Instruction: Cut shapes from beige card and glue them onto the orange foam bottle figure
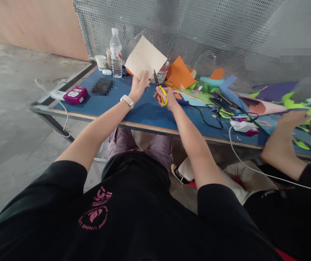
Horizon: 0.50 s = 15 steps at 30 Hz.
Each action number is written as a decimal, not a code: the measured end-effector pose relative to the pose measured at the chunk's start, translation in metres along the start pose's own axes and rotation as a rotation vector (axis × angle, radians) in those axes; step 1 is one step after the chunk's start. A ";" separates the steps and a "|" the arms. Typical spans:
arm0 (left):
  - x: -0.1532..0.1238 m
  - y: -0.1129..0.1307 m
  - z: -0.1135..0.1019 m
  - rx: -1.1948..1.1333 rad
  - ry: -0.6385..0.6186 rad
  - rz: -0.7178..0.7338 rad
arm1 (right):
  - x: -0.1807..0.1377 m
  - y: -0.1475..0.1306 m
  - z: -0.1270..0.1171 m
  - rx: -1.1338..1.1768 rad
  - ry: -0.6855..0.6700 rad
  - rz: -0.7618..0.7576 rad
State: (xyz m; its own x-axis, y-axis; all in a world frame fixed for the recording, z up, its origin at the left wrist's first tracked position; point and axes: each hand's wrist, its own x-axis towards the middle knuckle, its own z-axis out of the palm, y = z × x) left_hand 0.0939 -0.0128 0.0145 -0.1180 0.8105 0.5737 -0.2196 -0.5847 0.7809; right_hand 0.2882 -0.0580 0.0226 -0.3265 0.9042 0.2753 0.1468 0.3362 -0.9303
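Observation:
A cream square sheet of paper (143, 58) is held up over the blue table by my left hand (140, 85), thumb on its near face. My right hand (164, 97) grips yellow-handled scissors (163, 95). Their dark blades point up and away, close to the sheet's lower right edge; whether they touch it I cannot tell. Behind the sheet, partly hidden, is a striped basket-like container (161, 75). An orange sheet of paper (181, 72) leans just right of it.
A water bottle (116, 54), a paper cup (100, 62) and a purple power adapter (75, 95) stand at the left. Coloured paper scraps (272, 92) and black cables (207, 117) spread over the right side. A co-worker's hands (294, 123) handle green paper at the far right.

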 end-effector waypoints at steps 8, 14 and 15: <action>-0.010 0.019 0.002 0.241 0.023 -0.017 | -0.001 -0.007 0.003 0.007 -0.042 0.042; -0.030 0.075 0.015 0.273 -0.215 -0.111 | -0.010 -0.022 0.010 0.004 -0.015 0.096; -0.032 0.079 0.015 0.279 -0.240 -0.120 | -0.011 -0.023 0.011 0.006 -0.015 0.106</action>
State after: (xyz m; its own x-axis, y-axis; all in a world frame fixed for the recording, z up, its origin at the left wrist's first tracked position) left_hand 0.0952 -0.0853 0.0622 0.1298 0.8623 0.4895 0.0576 -0.4994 0.8645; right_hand 0.2781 -0.0785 0.0383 -0.3232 0.9307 0.1715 0.1761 0.2372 -0.9554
